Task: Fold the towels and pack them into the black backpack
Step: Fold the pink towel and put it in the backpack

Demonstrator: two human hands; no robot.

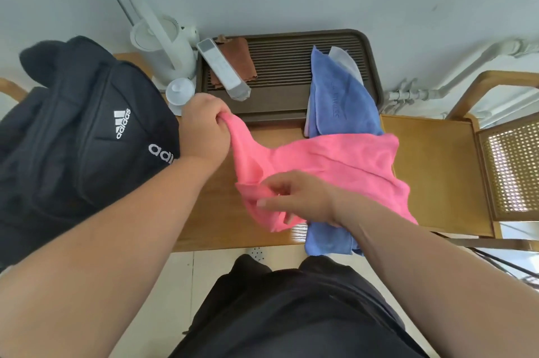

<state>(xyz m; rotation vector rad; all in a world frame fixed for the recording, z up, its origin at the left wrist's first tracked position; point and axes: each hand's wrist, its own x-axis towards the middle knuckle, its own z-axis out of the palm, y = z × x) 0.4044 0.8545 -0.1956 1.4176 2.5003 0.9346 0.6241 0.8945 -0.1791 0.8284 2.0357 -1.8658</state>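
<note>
Wooden table point(423, 171) against a pale wall was my workspace, with a brown slatted tray point(291, 89) at the back as the reference point. Black backpack point(81, 136) sat to the tray's left, next to a white kettle point(163, 45). My left hand point(204, 130) was just in front of the tray, fingers clenched tight on one end of the pink towel point(335, 162). My right hand point(294, 197) was nearer to me, fingers pinching the towel's bunched edge. A blue towel point(341, 95) lay over the tray's right side, running under the pink one.
</note>
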